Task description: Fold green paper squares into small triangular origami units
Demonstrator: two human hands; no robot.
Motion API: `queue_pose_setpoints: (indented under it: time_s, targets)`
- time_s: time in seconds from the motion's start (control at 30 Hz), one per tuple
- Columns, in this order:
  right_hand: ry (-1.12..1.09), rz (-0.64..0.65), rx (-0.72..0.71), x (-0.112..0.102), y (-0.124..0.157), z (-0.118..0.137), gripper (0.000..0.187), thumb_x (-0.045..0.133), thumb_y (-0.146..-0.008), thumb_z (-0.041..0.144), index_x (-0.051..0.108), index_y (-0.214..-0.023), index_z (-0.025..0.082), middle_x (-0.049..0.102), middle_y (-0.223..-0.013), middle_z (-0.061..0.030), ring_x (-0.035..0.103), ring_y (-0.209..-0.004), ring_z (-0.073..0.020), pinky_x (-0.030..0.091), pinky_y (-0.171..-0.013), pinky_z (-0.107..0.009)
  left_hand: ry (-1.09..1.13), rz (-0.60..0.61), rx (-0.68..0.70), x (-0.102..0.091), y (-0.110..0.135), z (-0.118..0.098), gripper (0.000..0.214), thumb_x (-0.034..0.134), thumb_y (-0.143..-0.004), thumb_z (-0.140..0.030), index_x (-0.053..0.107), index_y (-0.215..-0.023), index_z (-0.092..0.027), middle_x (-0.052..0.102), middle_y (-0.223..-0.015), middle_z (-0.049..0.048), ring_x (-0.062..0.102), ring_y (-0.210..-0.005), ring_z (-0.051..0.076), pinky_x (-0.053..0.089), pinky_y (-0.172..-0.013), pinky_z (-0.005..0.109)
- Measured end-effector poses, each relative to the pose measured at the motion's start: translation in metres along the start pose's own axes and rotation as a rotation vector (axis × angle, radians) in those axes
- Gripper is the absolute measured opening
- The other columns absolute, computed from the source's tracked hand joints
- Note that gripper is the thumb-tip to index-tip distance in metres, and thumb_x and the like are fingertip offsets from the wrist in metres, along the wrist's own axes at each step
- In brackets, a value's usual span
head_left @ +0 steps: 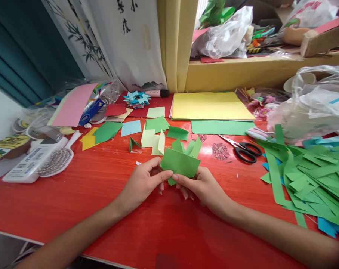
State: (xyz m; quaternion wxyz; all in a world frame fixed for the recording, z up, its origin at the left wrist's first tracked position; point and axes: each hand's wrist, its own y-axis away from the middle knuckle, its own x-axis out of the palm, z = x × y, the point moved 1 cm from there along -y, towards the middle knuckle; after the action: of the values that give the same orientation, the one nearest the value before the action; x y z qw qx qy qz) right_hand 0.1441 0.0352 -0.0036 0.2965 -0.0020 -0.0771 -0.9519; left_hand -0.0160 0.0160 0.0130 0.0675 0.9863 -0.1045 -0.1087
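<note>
Green paper (180,162) held up over the near-middle of the red table (102,209), pinched from both sides. Left hand (147,179): thumb pressed on the front face at the lower left, fingers curled behind. Right hand (207,185): same grip at the lower edge, thumb tips nearly meeting. Green flaps are seen poking up behind the front panel; whether they're one sheet can't be told. Pale green folded cards (158,144) are left just beyond the hands. Scissors (243,148) laid partly open to the right, near a heap of green strips (315,179). Yellow sheet (211,105) stacked on other paper at the back.
</note>
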Motion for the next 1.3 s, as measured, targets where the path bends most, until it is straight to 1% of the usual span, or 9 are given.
queue_pose_setpoints:
  time_s: [0.23,0.5,0.6,0.73,0.8,0.87,1.03,1.17,1.3]
  targets:
    - [-0.060,0.017,-0.009,0.000,0.000,-0.001,0.025,0.056,-0.082,0.029,0.051,-0.062,0.014,0.048,-0.051,0.0037,0.039,-0.039,-0.0040,0.028,-0.036,-0.017,0.158,0.031,-0.028,-0.002,-0.001,0.001,0.017,0.056,-0.080,-0.031,0.058,-0.075,-0.015,0.055,-0.063,-0.0017,0.047,-0.047,0.008,0.042,-0.046,0.021]
    - [-0.084,0.053,-0.003,-0.001,0.001,0.005,0.024,0.056,-0.082,0.028,0.052,-0.062,0.015,0.045,-0.045,0.0061,0.037,-0.036,-0.0040,0.027,-0.034,-0.017,-0.014,-0.044,0.001,-0.004,0.000,0.000,0.031,0.050,-0.085,-0.036,0.052,-0.062,-0.015,0.053,-0.054,-0.0027,0.050,-0.048,0.009,0.039,-0.051,0.022]
    - [-0.062,0.091,-0.016,0.000,0.002,0.002,0.027,0.053,-0.084,0.032,0.052,-0.063,0.015,0.049,-0.052,0.0038,0.041,-0.040,-0.0042,0.031,-0.039,-0.018,0.022,-0.096,0.006,-0.003,0.000,-0.001,0.024,0.050,-0.084,-0.036,0.053,-0.072,-0.017,0.052,-0.056,-0.0037,0.050,-0.052,0.010,0.042,-0.052,0.022]
    - [-0.030,0.128,-0.022,0.003,0.003,-0.002,0.030,0.053,-0.084,0.041,0.054,-0.070,0.015,0.052,-0.055,0.0016,0.048,-0.047,-0.0074,0.036,-0.046,-0.019,-0.039,-0.278,0.079,-0.004,0.001,-0.001,0.019,0.049,-0.085,-0.034,0.058,-0.093,-0.020,0.058,-0.075,-0.0014,0.054,-0.070,0.013,0.044,-0.064,0.024]
    - [-0.066,0.069,-0.017,0.002,0.003,-0.003,0.029,0.051,-0.085,0.044,0.052,-0.077,0.016,0.052,-0.052,0.0032,0.049,-0.046,-0.0087,0.037,-0.046,-0.020,-0.148,-0.332,0.139,-0.003,0.003,-0.002,0.020,0.049,-0.085,-0.032,0.061,-0.096,-0.021,0.060,-0.090,0.0004,0.054,-0.087,0.016,0.042,-0.076,0.025]
    - [-0.098,-0.007,-0.022,0.001,0.002,-0.004,0.026,0.048,-0.087,0.043,0.049,-0.078,0.018,0.052,-0.049,0.0044,0.050,-0.044,-0.0089,0.037,-0.044,-0.019,-0.223,-0.317,0.168,-0.002,0.005,-0.004,0.021,0.048,-0.085,-0.031,0.062,-0.099,-0.023,0.059,-0.098,0.0007,0.052,-0.093,0.017,0.041,-0.079,0.024]
    - [-0.066,-0.111,-0.084,-0.001,0.003,-0.003,0.027,0.041,-0.091,0.040,0.049,-0.079,0.017,0.052,-0.046,0.0041,0.049,-0.041,-0.0090,0.037,-0.043,-0.019,-0.152,-0.243,0.125,0.000,0.005,-0.004,0.030,0.053,-0.082,-0.033,0.054,-0.112,-0.028,0.056,-0.086,-0.0010,0.053,-0.079,0.013,0.044,-0.067,0.021]
    - [-0.108,-0.121,-0.085,-0.001,0.003,-0.003,0.025,0.043,-0.090,0.039,0.049,-0.104,0.019,0.056,-0.058,0.0028,0.055,-0.048,-0.0114,0.044,-0.049,-0.023,-0.103,-0.216,0.130,-0.001,0.003,-0.003,0.026,0.055,-0.081,-0.031,0.058,-0.107,-0.026,0.058,-0.092,-0.0005,0.054,-0.085,0.013,0.045,-0.071,0.021]
    - [-0.083,-0.244,-0.131,-0.002,0.003,-0.006,0.031,0.050,-0.087,0.037,0.049,-0.115,0.024,0.058,-0.073,0.0003,0.057,-0.066,-0.0149,0.049,-0.064,-0.030,-0.124,-0.180,0.136,-0.002,0.001,-0.003,0.024,0.052,-0.083,-0.031,0.063,-0.104,-0.025,0.060,-0.099,0.0011,0.053,-0.095,0.017,0.044,-0.077,0.024]
